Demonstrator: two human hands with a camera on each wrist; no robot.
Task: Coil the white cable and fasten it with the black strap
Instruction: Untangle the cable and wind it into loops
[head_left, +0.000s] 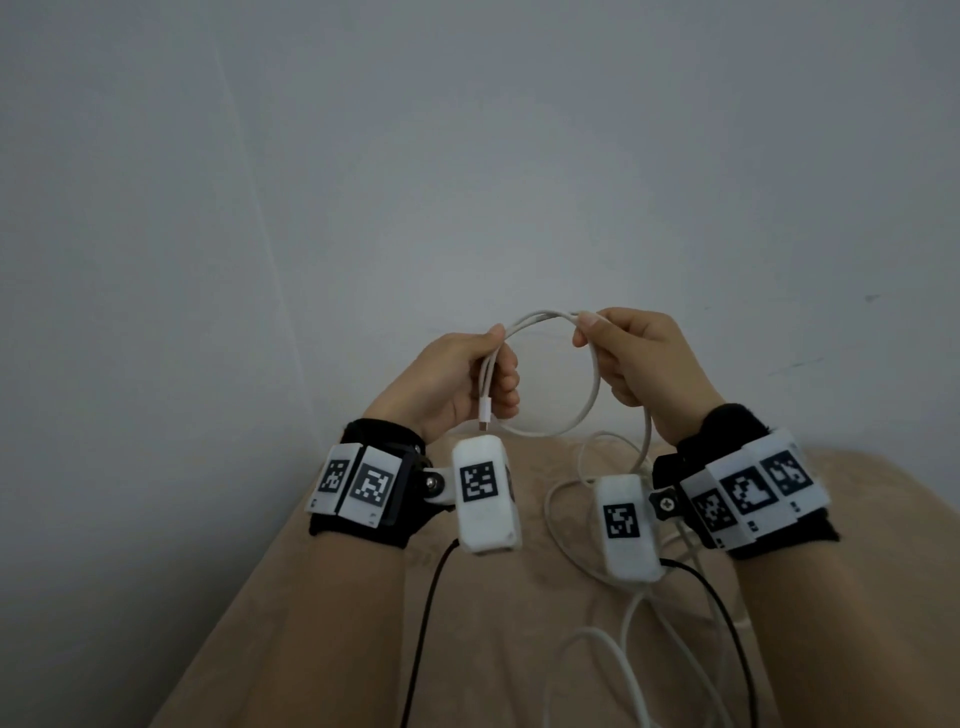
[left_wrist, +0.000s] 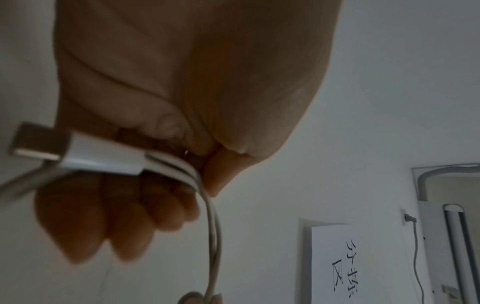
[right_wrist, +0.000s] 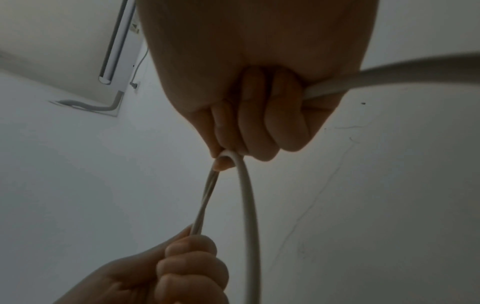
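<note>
A white cable (head_left: 582, 415) forms a round loop held up between both hands. My left hand (head_left: 467, 379) grips the loop's left side, fingers curled round two strands (left_wrist: 182, 166), with the cable's plug (head_left: 484, 413) (left_wrist: 85, 154) hanging below the fist. My right hand (head_left: 631, 358) pinches the loop's top right between thumb and forefinger, the other fingers curled round the strand (right_wrist: 249, 205) that runs down past the wrist. The rest of the cable (head_left: 597, 639) lies in loose bends on the beige surface below. No black strap shows in any view.
A beige cloth-covered surface (head_left: 493, 597) lies under the arms, against a plain grey-white wall (head_left: 467, 182). Thin black wires (head_left: 431, 597) run from the wrist cameras. The wrist views show a paper sign (left_wrist: 345, 265) and a wall socket with a plug (left_wrist: 409, 219).
</note>
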